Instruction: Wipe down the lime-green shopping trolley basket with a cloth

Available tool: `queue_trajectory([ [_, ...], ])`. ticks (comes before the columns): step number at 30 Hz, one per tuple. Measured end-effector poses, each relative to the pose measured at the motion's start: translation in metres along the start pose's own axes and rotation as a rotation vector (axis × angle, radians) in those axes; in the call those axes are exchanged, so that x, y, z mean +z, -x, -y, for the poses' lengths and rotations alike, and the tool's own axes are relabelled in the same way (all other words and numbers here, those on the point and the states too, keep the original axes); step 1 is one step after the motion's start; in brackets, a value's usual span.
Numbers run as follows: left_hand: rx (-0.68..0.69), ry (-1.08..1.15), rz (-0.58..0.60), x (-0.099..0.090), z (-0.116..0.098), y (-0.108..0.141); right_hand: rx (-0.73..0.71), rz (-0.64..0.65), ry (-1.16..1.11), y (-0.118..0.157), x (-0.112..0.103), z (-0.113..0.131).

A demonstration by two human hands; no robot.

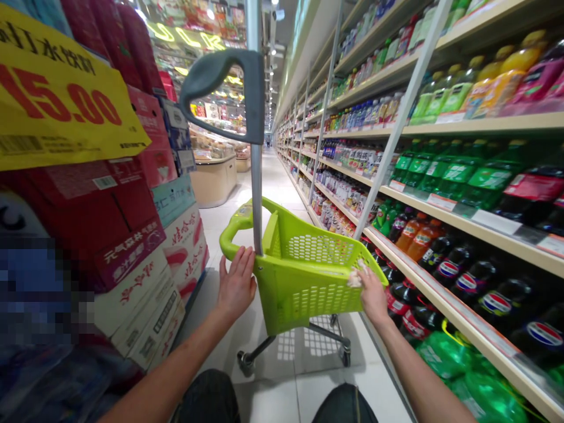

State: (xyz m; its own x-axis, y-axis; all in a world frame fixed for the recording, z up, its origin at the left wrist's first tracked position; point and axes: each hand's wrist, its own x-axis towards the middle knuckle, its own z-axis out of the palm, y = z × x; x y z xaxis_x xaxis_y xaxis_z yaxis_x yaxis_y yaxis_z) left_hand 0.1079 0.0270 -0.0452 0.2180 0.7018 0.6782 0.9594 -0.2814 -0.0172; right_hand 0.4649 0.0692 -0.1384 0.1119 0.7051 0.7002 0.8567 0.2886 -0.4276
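Note:
A lime-green shopping basket cart [326, 296] on small wheels stands in front of my knees. My left hand [238, 283] rests on its left end, fingers stretched out against the green rim beside the metal pole [257, 200]. A grey loop handle [220, 97] sits high on that pole. At the cart's right end, my right hand [372, 294] has its fingers closed on a crumpled whitish cloth [356, 275], pressed to the basket's rim. The holes in the basket's side wall show, and no goods are visible inside.
Shelves of bottled drinks [476, 170] line the right side, with green bottles [484, 376] low near my right arm. Stacked drink cartons [141, 294] rise on the left under a yellow price sign [66, 94]. A tiled aisle [271, 176] runs back past a rounded counter [215, 179].

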Motion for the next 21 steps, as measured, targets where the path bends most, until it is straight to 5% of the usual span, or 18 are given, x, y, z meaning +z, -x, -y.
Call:
queue_trajectory([
  [3,-0.004,-0.013,0.024,0.0,-0.005,0.0,-0.01,0.013,-0.065,-0.009,0.016,0.038],
  [8,0.022,-0.027,0.054,-0.003,-0.011,0.0,-0.359,0.062,-0.348,-0.019,0.054,0.205],
  [10,0.053,-0.028,0.067,-0.007,-0.008,0.0,-0.417,0.049,-0.375,-0.018,0.057,0.231],
  [12,0.077,-0.031,0.078,-0.012,-0.003,0.0,-0.452,0.048,-0.362,-0.014,0.055,0.215],
  [17,0.016,-0.046,0.049,-0.015,0.007,0.002,-0.284,0.046,-0.208,-0.006,0.042,0.107],
  [19,0.001,-0.022,0.053,-0.014,0.004,0.002,-0.308,0.09,-0.188,-0.017,0.031,0.105],
  [21,0.002,0.0,0.068,-0.014,0.0,0.001,-0.401,0.078,-0.223,-0.043,0.013,0.14],
])
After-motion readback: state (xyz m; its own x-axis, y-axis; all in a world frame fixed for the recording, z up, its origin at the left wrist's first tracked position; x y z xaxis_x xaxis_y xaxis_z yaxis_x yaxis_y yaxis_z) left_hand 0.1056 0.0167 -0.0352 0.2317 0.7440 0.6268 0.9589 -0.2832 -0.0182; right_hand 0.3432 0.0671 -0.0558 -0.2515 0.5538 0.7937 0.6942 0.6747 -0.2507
